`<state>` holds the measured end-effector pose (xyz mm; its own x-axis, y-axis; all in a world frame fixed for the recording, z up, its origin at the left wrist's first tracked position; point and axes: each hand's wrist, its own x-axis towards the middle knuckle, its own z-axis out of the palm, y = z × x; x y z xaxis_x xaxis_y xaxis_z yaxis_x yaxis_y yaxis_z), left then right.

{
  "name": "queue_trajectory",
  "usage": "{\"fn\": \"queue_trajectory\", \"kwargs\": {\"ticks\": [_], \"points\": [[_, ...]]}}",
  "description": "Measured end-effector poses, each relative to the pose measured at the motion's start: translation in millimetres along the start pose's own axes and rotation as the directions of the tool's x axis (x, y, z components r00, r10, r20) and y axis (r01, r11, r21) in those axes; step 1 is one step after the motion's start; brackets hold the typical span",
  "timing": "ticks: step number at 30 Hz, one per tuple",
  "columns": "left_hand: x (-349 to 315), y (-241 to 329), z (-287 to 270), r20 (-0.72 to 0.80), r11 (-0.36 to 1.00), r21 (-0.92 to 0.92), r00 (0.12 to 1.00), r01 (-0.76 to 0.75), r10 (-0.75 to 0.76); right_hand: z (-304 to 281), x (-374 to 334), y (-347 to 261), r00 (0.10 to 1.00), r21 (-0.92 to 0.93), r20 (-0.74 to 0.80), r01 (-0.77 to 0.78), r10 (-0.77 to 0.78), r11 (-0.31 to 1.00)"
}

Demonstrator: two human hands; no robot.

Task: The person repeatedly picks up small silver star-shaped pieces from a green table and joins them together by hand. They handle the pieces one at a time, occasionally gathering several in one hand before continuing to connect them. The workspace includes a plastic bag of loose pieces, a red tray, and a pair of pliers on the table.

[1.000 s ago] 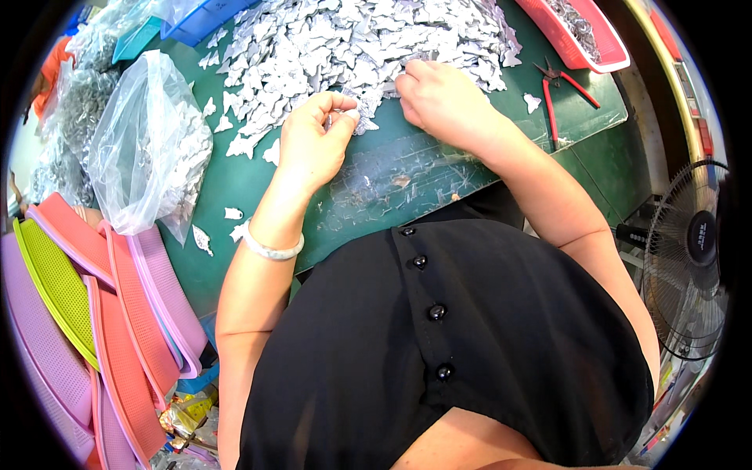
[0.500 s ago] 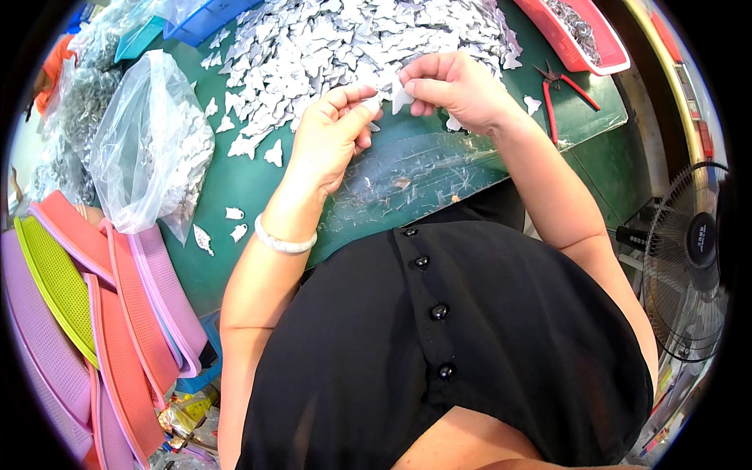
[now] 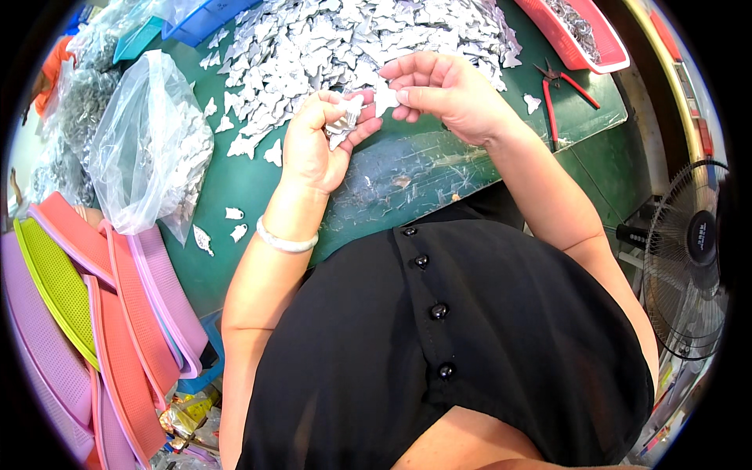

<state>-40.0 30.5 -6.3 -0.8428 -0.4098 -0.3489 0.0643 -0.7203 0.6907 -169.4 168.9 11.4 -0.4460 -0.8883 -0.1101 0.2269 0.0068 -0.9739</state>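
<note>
My left hand (image 3: 307, 149) is turned partly palm up, its curled fingers holding silvery metal pieces (image 3: 343, 127); how many cannot be made out. Close to its fingertips, my right hand (image 3: 462, 98) pinches one flat whitish metal piece (image 3: 385, 99) between thumb and fingers. Both hands are over the near side of a large pile of similar silver-grey pieces (image 3: 321, 47) on the green table (image 3: 407, 168). A few loose pieces lie to the left of my left wrist, among them a longer ornate one (image 3: 203, 240).
Red-handled pliers (image 3: 551, 110) and a pink basket (image 3: 615, 63) of metal parts are at the right. A clear plastic bag (image 3: 129, 157) with pieces stands at the left, above stacked coloured baskets (image 3: 129, 337). A black fan (image 3: 693, 251) is at the far right.
My left hand has turned and opened slightly, bringing the pieces in it into view. My right hand has shifted a little left with its piece.
</note>
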Motion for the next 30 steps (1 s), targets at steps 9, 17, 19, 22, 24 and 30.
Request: {"fn": "queue_trajectory", "kwargs": {"ticks": [9, 17, 19, 22, 24, 30], "points": [[-3.1, 3.5, -6.3, 0.132, 0.966, -0.034, 0.959, 0.258, -0.251, 17.9, -0.5, 3.3, 0.886, -0.521, 0.173, 0.454, -0.431, 0.723], [3.5, 23.7, -32.4, -0.038, 0.913, 0.405, 0.998, -0.037, 0.058, -5.0, 36.7, 15.5, 0.804, -0.906, 0.405, 0.419, -0.435, -0.068], [6.8, 21.2, -31.9, 0.053, 0.63, 0.747, 0.963, -0.213, 0.264, -2.4, 41.5, 16.4, 0.806, -0.905, 0.415, 0.413, -0.422, -0.101], [7.1, 16.9, -24.8, 0.219, 0.101, 0.957, 0.905, -0.272, 0.366, 3.1, 46.2, 13.4, 0.834, -0.913, 0.403, 0.394, -0.377, -0.105], [1.6, 15.9, -7.2, 0.292, -0.149, 0.955, 0.905, -0.257, 0.309, 4.0, 48.6, 11.5, 0.86, -0.92, 0.392, 0.374, -0.325, -0.12], [4.4, 10.4, 6.7, 0.272, -0.336, 0.923, 0.937, -0.19, 0.218, -5.6, 54.5, 20.9, 0.775, -0.9, 0.383, 0.437, -0.502, -0.013]]}}
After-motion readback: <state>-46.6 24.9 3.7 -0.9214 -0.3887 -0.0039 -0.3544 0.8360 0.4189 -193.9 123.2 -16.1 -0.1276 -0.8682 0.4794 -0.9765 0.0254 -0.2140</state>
